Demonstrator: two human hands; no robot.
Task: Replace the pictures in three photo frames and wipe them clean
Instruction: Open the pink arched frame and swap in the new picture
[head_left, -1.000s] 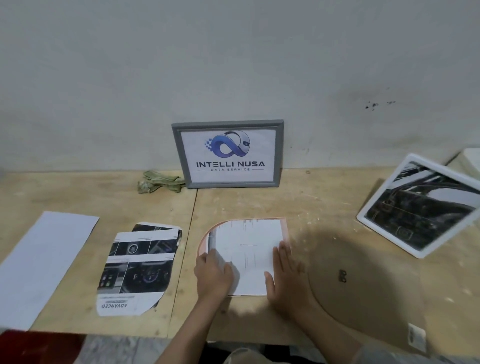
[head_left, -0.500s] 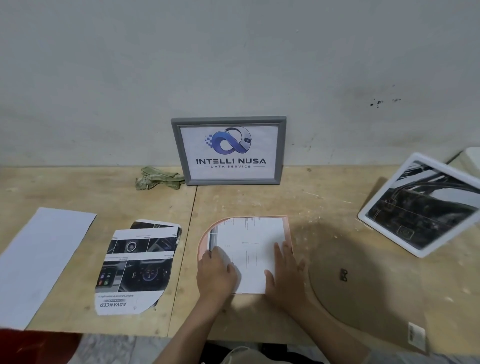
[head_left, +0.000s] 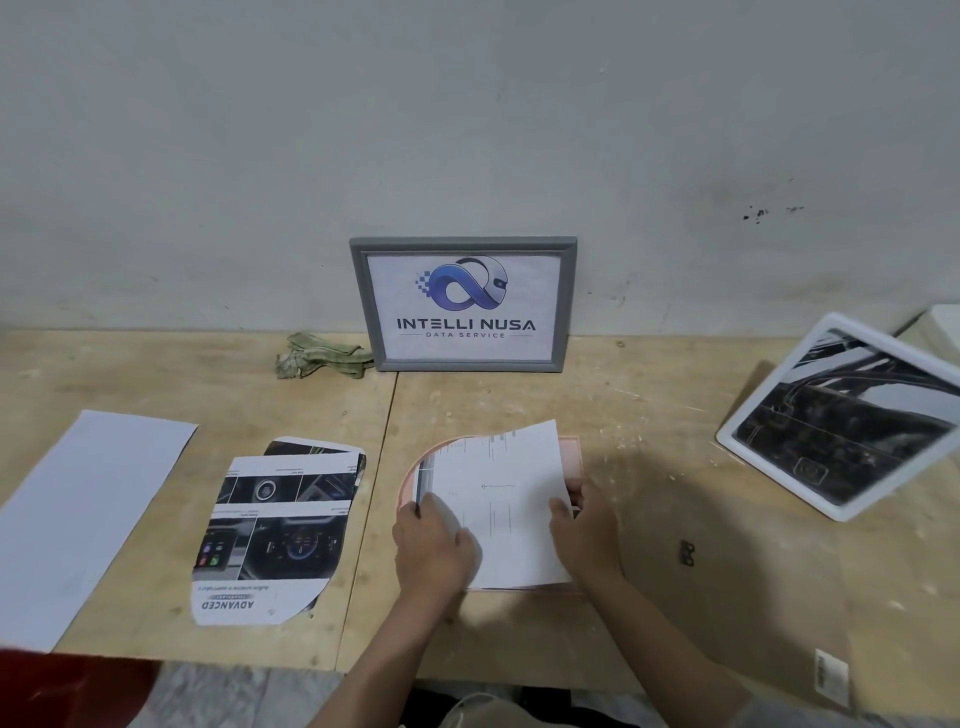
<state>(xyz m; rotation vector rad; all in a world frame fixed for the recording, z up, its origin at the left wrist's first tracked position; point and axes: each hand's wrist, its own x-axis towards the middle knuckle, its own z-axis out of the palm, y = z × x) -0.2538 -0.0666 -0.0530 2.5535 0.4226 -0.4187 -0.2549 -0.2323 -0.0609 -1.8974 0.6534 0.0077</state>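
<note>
Backdrop: plain grey wall (head_left: 467, 104) is standing behind a pale plywood tabletop (head_left: 649, 415) that is carrying everything you are working with
Done so far: grey frame (head_left: 464, 304) is leaning upright against the wall with a logo print showing, so you are likely finished with that one, though I cannot tell whether it has been wiped
In hand: pink frame (head_left: 570, 452), rounded on its left side, is lying flat in front of you, and you are fitting a white sheet (head_left: 498, 499) over it
Left hand: your left hand (head_left: 434, 551) is pressing down on the sheet's near-left part, fingers curled over its edge
Right hand: your right hand (head_left: 584, 535) is pinching the sheet's right edge and tilting it up off the frame
Position: sheet and pink frame are sitting between your two hands, touching both
Left to do: white frame (head_left: 841, 415) at the far right is showing a dark car picture and is looking untouched
Waiting nearby: cut car print (head_left: 275, 530) and blank paper (head_left: 88, 519) are lying to your left
Wiping: green cloth (head_left: 319, 358) is lying crumpled just beside the grey frame, well apart from your hands
</note>
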